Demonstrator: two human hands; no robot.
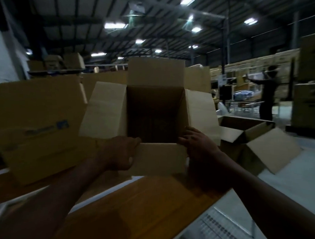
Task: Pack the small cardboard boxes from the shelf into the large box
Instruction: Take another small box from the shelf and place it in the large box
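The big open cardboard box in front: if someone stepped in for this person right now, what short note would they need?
Left hand: gripping the near flap of the large open brown cardboard box at its left corner.
Right hand: fingers resting on the same flap's right corner, by the rim.
Box: all four flaps are spread and the inside looks dark, with no small boxes visible in it.
Done: box opened.
Left: fetch the small boxes, which are not clearly in view, and pack them in.
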